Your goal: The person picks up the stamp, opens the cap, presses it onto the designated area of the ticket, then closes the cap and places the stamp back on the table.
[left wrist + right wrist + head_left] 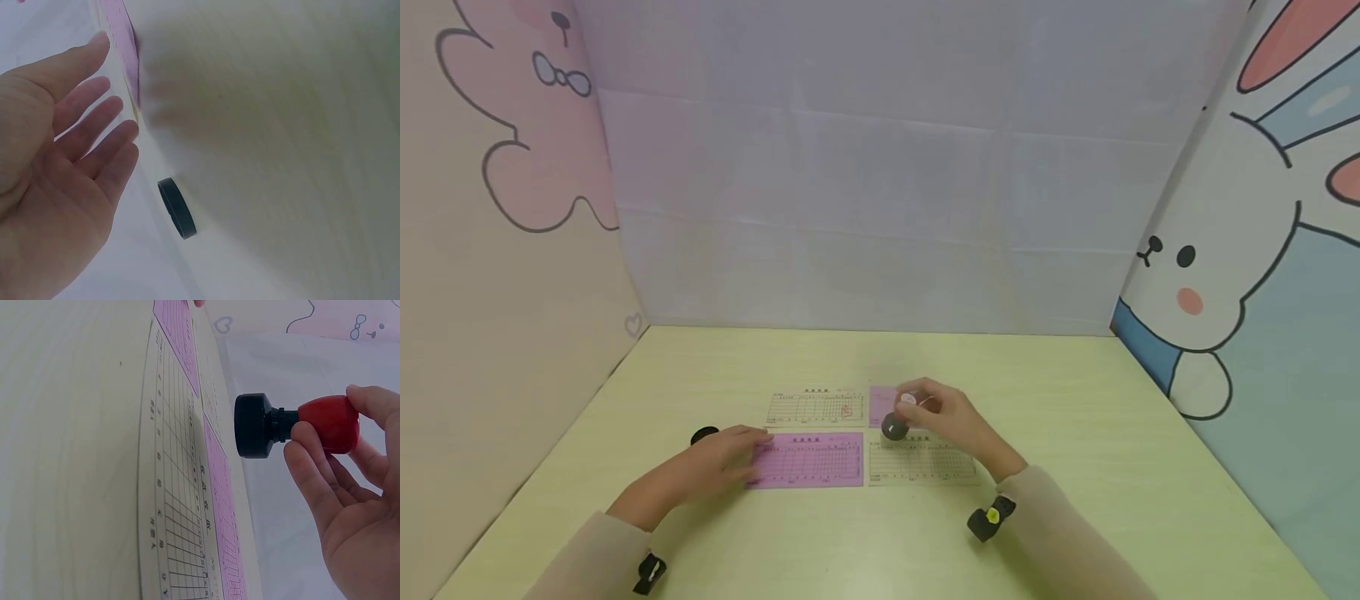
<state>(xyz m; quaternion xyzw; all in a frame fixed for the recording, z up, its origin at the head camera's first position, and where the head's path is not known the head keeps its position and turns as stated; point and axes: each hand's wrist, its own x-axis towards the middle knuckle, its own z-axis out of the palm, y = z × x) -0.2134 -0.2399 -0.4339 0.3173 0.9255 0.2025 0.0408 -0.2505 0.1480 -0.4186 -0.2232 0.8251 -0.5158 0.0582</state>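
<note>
My right hand [955, 421] holds a stamp with a red handle and a round black base [253, 425]. The base faces down, above the papers near where the far right pink form [882, 402] meets the near right pale form [925, 468]. At the left edge of the near left pink form [812, 461] is my left hand [711, 467], fingertips overlapping the paper. In the left wrist view that hand's fingers [94, 134] are spread loosely and grip nothing. A black ring-shaped cap [177, 209] lies on the table just beyond the left hand.
A far left pale form [808, 410] bears a red mark [847, 410] at its right side. The forms lie in two rows on the light wooden table [880, 542]. Behind the table stands a pale backdrop [880, 208], with cartoon-printed side walls.
</note>
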